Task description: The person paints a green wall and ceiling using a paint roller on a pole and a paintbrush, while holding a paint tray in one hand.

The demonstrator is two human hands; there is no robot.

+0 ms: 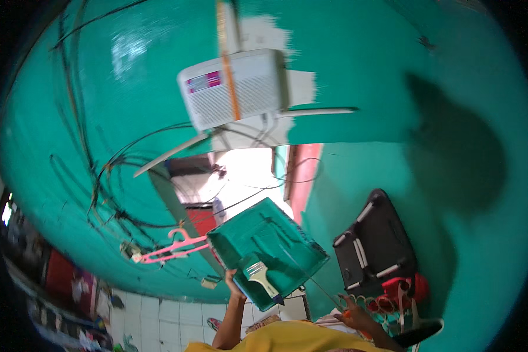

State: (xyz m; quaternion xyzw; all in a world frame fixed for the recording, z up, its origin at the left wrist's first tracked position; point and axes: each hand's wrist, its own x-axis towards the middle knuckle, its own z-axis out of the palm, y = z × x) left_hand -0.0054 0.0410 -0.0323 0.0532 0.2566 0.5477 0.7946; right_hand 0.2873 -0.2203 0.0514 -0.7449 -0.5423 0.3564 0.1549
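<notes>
My left hand (234, 286) is closed on the near left edge of a paint tray (304, 246), which is coated with wet-looking green paint and held tilted in front of me. A wide paintbrush (263, 280) with a pale handle and dark tip lies across the tray's near corner, its bristle end inside. At the lower right, my right hand (358, 320) is closed around the orange handle of a thin metal rod (325, 291). The rod runs up over the tray; whatever sits at its far end is hard to make out against the green paint.
A white router-like box (232, 88) hangs on the half-painted green wall among loose black cables (108, 176). Below hangs a pink hanger (176, 246). A black folding table (378, 243) leans at right beside red and white items (406, 290). White floor tiles (176, 317) lie below.
</notes>
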